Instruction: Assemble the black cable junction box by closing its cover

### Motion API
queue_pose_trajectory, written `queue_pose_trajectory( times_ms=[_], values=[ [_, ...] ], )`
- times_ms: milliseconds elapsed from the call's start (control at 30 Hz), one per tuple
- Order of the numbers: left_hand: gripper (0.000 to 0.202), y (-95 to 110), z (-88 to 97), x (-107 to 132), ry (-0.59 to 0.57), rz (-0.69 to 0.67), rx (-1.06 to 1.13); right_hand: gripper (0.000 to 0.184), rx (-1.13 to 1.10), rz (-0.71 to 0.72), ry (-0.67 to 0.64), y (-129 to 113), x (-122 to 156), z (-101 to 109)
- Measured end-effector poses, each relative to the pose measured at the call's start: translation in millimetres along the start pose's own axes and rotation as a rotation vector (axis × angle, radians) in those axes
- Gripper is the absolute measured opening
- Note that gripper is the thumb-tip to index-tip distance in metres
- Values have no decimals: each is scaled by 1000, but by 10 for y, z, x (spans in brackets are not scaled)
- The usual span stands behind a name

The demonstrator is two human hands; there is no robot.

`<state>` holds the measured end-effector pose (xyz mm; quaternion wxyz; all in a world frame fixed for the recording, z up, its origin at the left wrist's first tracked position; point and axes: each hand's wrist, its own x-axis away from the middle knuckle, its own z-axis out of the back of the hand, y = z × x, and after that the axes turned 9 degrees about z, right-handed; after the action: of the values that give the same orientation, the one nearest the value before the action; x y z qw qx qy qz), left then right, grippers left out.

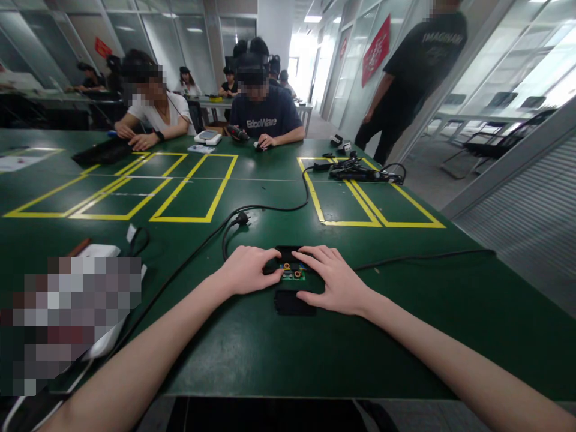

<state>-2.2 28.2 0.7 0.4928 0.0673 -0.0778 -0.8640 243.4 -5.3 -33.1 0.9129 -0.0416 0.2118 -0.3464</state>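
Observation:
A small green circuit board [300,277] with copper coils lies between my hands, at the near edge of a black plastic case half [288,249]. My left hand [250,270] is closed at the board's left end, the thumb at the board and the fingers by the case half. Spread over the right side is my right hand [336,279], fingertips near the board and case, thumb at a second black case piece [288,303] lying closer to me. Part of the board is hidden by my fingers.
A black cable with a plug [242,219] crosses the green table [225,360]. Another black cable [427,257] runs right. Black adapters and cables [360,173] are piled at the far right. Blurred items lie left. People sit opposite; one person stands at right.

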Motion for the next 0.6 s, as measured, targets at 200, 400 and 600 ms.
queue_pose_trajectory(
  times_ms=[200, 400, 600],
  values=[
    [47, -18, -4, 9, -13, 24, 3, 72, -225, 193, -57, 79, 88, 219],
    [51, 1, -11, 4, -1, 34, -23, 44, -211, 269, -78, 57, 112, 290],
    [55, 3, 0, -5, -15, 63, -51, 36, -179, 281, -29, 43, 70, 224]
  ],
)
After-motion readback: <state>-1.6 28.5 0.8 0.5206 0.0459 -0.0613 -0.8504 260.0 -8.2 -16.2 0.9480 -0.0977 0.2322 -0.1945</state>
